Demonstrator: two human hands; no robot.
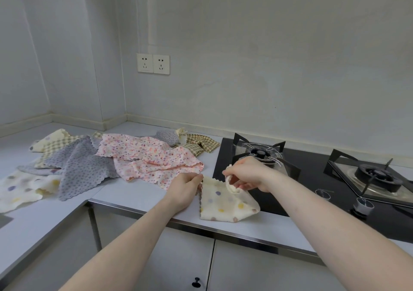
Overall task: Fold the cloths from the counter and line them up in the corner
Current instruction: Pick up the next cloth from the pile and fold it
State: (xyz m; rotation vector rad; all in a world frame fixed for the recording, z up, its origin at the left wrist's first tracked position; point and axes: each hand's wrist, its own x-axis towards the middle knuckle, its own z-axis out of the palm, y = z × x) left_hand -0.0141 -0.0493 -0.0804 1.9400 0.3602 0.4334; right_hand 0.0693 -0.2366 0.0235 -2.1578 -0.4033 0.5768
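At the front edge of the pale grey kitchen counter, just left of the black glass gas hob, a small cream cloth with pastel polka dots lies partly folded, its lower edge reaching the counter's metal-trimmed lip and its right side overlapping the hob's edge. The left hand pinches the cloth's upper left corner between thumb and fingers, and the right hand grips the cloth's upper right corner, which is curled up and over the fingers so that the fabric bunches in the palm. Both forearms reach in from the bottom of the view. Behind and to the left, well apart from the held cloth, the remaining cloths lie in a loose unfolded heap across the counter: a pink floral cloth with a scalloped edge nearest the left hand, a grey dotted cloth spread beside it, another cream polka-dot cloth at the far left, a beige checked cloth near the hob's back corner, and a small crumpled grey dotted cloth beside that. A double white wall socket sits on the wall above the counter's corner, and the hob carries two burners with black pan supports, the left burner just behind the right hand.
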